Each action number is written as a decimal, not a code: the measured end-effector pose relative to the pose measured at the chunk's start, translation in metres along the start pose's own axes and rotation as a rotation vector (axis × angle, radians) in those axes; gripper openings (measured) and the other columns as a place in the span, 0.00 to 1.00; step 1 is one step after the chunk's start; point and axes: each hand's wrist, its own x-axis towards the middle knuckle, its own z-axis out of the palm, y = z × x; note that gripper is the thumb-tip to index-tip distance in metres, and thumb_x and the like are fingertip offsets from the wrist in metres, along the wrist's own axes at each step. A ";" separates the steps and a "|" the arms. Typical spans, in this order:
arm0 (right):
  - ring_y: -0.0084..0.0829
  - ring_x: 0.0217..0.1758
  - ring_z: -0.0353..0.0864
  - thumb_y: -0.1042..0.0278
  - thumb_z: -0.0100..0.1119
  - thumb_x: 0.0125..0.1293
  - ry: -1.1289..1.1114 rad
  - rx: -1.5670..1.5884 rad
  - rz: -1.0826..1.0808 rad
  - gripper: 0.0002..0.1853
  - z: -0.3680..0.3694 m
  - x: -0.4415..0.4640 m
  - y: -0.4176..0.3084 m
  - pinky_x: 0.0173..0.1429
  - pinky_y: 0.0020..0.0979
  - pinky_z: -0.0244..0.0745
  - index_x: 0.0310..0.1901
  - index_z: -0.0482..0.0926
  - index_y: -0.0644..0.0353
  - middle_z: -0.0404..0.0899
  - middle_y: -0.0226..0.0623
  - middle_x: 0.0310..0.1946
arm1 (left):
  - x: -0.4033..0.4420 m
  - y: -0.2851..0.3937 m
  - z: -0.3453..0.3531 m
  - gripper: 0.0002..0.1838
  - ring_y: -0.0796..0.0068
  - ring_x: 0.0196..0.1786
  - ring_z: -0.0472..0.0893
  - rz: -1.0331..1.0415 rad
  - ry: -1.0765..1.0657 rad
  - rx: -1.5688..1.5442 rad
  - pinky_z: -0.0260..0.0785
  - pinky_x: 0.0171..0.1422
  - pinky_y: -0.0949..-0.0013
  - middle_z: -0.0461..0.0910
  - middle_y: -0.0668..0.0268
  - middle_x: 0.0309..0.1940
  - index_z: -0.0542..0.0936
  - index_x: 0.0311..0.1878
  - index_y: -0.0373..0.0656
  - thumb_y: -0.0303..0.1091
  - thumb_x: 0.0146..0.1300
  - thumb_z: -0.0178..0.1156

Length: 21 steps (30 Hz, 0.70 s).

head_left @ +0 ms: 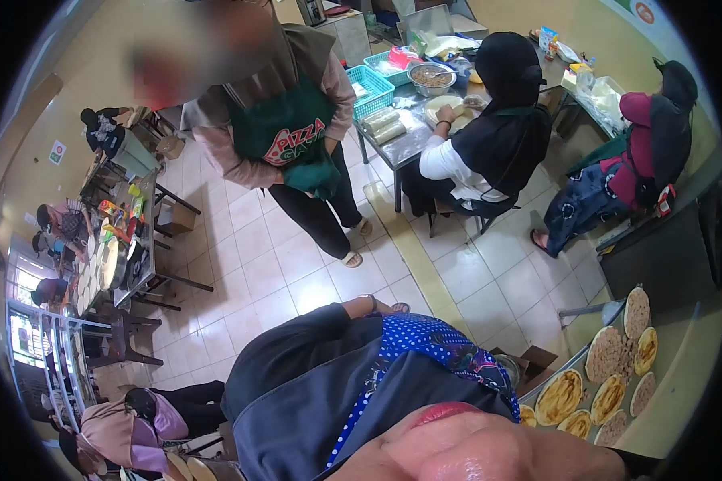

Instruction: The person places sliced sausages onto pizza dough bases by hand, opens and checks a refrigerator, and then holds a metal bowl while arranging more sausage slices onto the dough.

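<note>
Neither of the wearer's hands can be made out, so how far open they are and whether they hold anything cannot be told. The wearer's dark clothing (297, 393) and blue dotted cloth (425, 345) fill the lower middle, a bit of bare skin (359, 306) showing past the dark edge. The flatbreads (560, 397) lie at the lower right, on a surface beside the wearer; some have yellow, browned tops, others a crumbly pinkish-brown topping. Ahead, a person in a green apron (285, 120) stands with lowered arms near the apron's front. To the right of that person, a seated person (497, 136) has a hand at a pale round (444, 109) on a metal table (405, 148), near pale rolls (385, 128), a bowl (431, 76) of brown filling and turquoise baskets (371, 88). Another person (630, 152) stands at far right. At left, pale discs (91, 276) cover part of a long table (144, 240).
</note>
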 end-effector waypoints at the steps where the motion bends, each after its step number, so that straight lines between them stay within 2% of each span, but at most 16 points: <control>1: 0.31 0.48 0.85 0.57 0.65 0.65 -0.002 0.010 -0.006 0.26 -0.001 0.001 0.001 0.57 0.31 0.77 0.63 0.77 0.58 0.85 0.44 0.45 | 0.000 0.000 0.002 0.29 0.52 0.66 0.74 -0.004 0.005 -0.002 0.65 0.71 0.55 0.77 0.52 0.62 0.78 0.61 0.43 0.51 0.61 0.62; 21: 0.31 0.51 0.83 0.58 0.63 0.68 -0.017 0.187 -0.074 0.25 -0.013 0.013 0.004 0.60 0.31 0.76 0.64 0.76 0.59 0.84 0.43 0.50 | 0.018 -0.032 -0.002 0.30 0.51 0.65 0.75 -0.097 0.079 -0.039 0.65 0.70 0.55 0.77 0.50 0.62 0.79 0.60 0.44 0.54 0.59 0.64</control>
